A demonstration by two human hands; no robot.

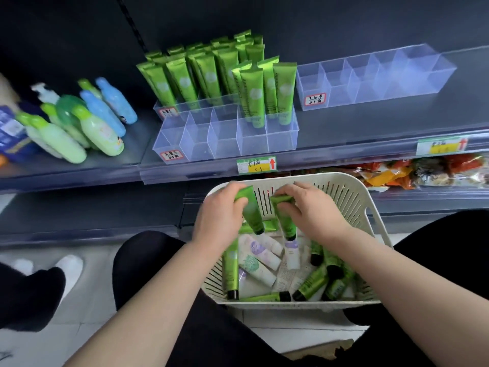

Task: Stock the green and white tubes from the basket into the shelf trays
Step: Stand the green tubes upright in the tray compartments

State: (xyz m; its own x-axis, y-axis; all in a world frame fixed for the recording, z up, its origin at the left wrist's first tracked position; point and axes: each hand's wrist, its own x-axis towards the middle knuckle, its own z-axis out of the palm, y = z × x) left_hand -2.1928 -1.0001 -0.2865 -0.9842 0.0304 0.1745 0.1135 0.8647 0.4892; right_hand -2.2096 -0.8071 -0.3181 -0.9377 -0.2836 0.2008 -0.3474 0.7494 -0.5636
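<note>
Left fingers (232, 188) grip tube (252, 213), right fingers (299, 190) 2nd tube (287, 222).

Blue pack (10, 133) cropped left, green tube (252, 210) partly hidden by left hand (219, 215)

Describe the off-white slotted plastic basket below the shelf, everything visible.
The off-white slotted plastic basket is rectangular with rounded corners, a broad flat rim and walls cut by vertical slots. It sits upright below the shelf edge, between the person's dark-clad knees; what it rests on is hidden. Green tubes with black caps and white tubes lie jumbled on its bottom. The left hand and the right hand reach into it, each gripping one green tube; neither plainly touches the basket.
</note>
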